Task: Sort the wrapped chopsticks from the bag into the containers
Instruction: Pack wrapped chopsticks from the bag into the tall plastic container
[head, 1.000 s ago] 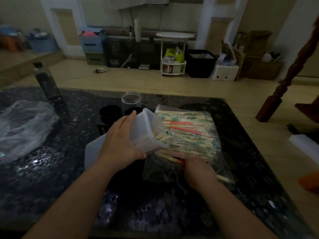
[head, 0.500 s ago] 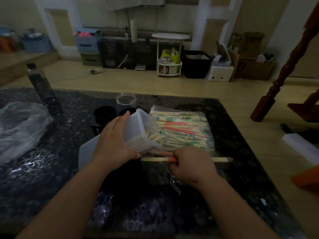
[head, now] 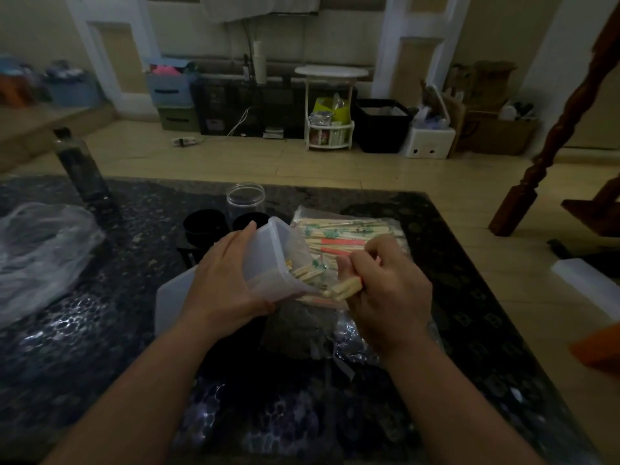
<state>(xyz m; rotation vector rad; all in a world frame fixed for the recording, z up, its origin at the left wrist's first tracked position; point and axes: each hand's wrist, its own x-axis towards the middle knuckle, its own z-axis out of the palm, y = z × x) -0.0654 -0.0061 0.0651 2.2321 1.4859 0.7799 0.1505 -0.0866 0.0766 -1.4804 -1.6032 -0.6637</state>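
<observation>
My left hand point(head: 224, 280) grips a translucent white plastic container point(head: 268, 260), tipped so its open mouth faces right. Several wrapped chopsticks lie inside it. My right hand point(head: 385, 290) holds a small bundle of wrapped chopsticks point(head: 345, 287), their ends right at the container's mouth. Behind both hands lies a clear plastic bag point(head: 349, 233) full of wrapped chopsticks with green and red print. A clear round jar point(head: 245, 199) stands upright beyond the container.
Two black round cups point(head: 203, 224) sit beside the jar. A white lid point(head: 174, 303) lies flat under my left wrist. A crumpled clear bag point(head: 37, 250) is at the left, a dark bottle point(head: 79, 169) at the back left. The dark table point(head: 100, 347) ends at the right.
My right hand pulled chopsticks out of the bag, held them level in front of the container, then turned them end-on to its mouth. My left hand kept the container tilted.
</observation>
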